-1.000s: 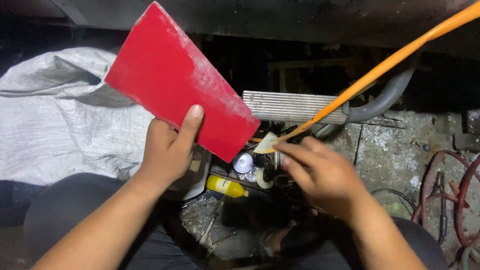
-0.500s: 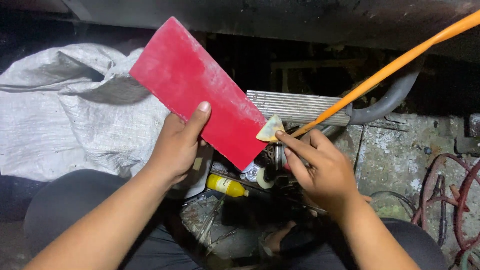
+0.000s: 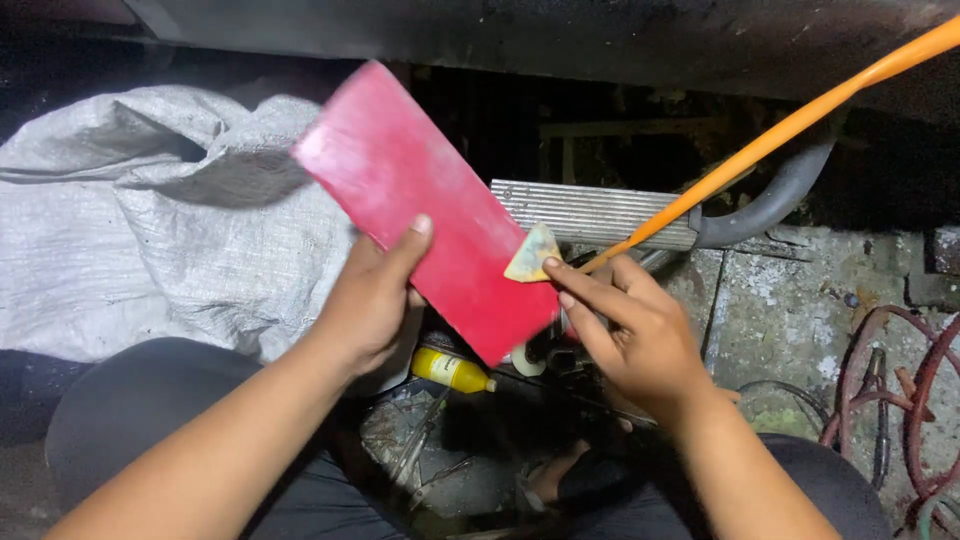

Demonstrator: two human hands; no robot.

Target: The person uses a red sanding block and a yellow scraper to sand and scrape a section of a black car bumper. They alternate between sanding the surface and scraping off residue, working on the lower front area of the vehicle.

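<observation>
Two hands busy mid-frame: left hand (image 3: pixel 375 300) clenched around red flat panel (image 3: pixel 430 205), tilted, centre frame. Right hand (image 3: pixel 640 335) pinches small yellowish scrap (image 3: pixel 532 255) against panel's lower edge. Rubbing looks barely begun; most of surface untouched.

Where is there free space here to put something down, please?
Bare concrete lies between the ribbed plate and the red rings. The white sack is also free. Under the hands, around the yellow bottle, it is crowded.
</observation>
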